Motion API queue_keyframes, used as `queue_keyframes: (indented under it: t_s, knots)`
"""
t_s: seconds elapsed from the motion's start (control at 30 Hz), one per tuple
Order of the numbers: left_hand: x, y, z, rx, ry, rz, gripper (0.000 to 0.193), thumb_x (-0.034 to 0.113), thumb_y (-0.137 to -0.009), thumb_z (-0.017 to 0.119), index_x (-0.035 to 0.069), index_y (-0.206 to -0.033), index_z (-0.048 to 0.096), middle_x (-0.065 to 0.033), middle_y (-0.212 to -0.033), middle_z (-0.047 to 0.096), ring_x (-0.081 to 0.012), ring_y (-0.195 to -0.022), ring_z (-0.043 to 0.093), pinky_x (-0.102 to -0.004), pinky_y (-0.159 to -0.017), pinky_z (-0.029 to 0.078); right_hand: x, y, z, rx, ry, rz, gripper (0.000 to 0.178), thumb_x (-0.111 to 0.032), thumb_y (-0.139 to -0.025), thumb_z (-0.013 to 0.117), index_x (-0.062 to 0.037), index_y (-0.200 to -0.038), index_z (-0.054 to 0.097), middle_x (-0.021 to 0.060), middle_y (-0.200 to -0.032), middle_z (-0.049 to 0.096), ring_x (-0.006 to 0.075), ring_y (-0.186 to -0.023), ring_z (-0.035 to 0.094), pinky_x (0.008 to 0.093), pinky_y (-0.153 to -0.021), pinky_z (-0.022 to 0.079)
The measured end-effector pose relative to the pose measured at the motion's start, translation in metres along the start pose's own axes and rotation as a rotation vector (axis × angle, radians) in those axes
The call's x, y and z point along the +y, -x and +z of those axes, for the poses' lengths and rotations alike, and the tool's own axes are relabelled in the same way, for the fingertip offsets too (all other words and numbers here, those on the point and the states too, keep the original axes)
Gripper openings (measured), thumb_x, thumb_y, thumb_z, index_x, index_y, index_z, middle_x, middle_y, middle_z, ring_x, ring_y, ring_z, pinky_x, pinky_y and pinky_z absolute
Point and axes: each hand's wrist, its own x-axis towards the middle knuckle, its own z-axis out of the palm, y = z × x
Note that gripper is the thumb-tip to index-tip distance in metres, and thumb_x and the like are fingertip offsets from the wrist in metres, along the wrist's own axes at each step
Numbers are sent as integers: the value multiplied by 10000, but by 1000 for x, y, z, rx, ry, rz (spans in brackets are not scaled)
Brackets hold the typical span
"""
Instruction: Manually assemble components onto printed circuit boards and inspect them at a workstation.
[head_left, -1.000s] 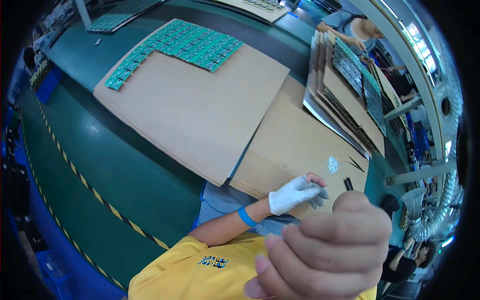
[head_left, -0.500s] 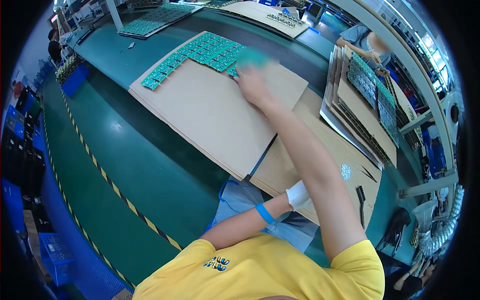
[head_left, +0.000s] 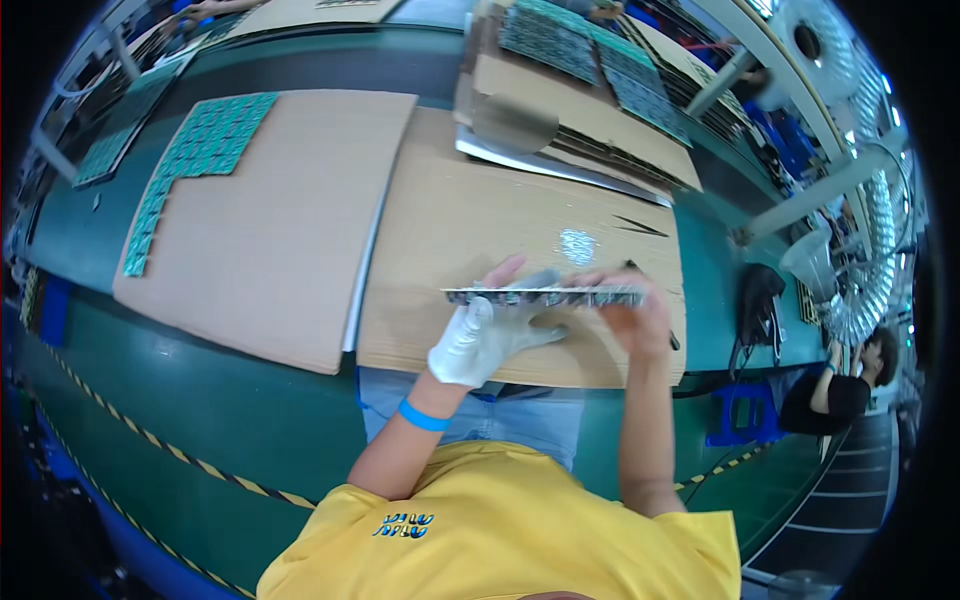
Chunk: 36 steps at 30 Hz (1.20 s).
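A circuit board panel [head_left: 545,297] is held up level over the cardboard work sheet [head_left: 430,220] and shows its thin edge, lined with small parts. My left hand [head_left: 478,338], in a white glove with a blue band at the wrist, grips its left part, thumb in front and some fingers behind. Bare and slightly blurred, my right hand [head_left: 642,318] holds the right end. Beyond the panel a small glittering patch [head_left: 577,247] lies on the sheet, with black tweezers [head_left: 640,227] farther right. Behind my right hand, a dark tool is mostly hidden.
Left of the work sheet is a cardboard stack [head_left: 280,220] bearing rows of green circuit boards [head_left: 215,135]. Leaning cardboard layers with larger panels [head_left: 550,45] stand at the far side. A metal frame post [head_left: 780,205] and a ribbed air duct [head_left: 870,280] rise at the right.
The view has swung right. My right hand has come back from the green boards on the cardboard stack. Both hands now hold a board panel in front of me.
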Motion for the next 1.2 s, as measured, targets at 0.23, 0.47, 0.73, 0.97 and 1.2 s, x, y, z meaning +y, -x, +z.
queue_keyframes:
  t_s: [0.23, 0.47, 0.73, 0.97, 1.2]
  knots:
    - [0, -3, 14, 257, -233, -46, 875, 350, -810, 875, 134, -1500, 383, -197, -1519, 478, -388, -1385, 498, -579, -1107, 461, -11, 58, 15, 427, 1108, -19, 309, -188, -1000, 640, 6, -1239, 663, 184, -1224, 659, 333, -1147, 622, 466, -965, 498]
    - [-14, 0, 21, 323, -645, 101, 975, 9, -698, 918, 103, -1480, 343, -177, -1474, 507, -333, -1382, 508, -483, -1107, 495, -6, 68, -42, 666, 1925, 28, 209, -43, -984, 634, -15, -1190, 656, 100, -1022, 637, 182, -849, 595, 379, -705, 481]
    - [-20, 3, 21, 264, -829, 125, 918, 4, -702, 913, 91, -1437, 368, -166, -1483, 485, -296, -1339, 540, -445, -1096, 504, -25, 25, 70, 405, 923, 142, 241, 27, -949, 641, -14, -1178, 707, 59, -969, 612, 97, -671, 535, 271, -587, 433]
    - [-25, 3, 20, 332, -863, 171, 857, 51, -723, 921, 87, -1397, 394, -182, -1457, 503, -289, -1311, 558, -438, -1084, 502, -9, 12, 103, 287, 1134, 27, 209, 17, -894, 724, -19, -1097, 761, 93, -881, 577, 194, -700, 586, 313, -601, 470]
    - [-26, 4, 4, 195, -1127, 304, 831, 21, -706, 916, 99, -1370, 422, -187, -1425, 535, -293, -1295, 572, -445, -1079, 503, -13, 37, 21, 566, 1490, 263, 186, 51, -864, 733, -16, -1033, 775, 107, -806, 561, 203, -695, 584, 328, -579, 468]
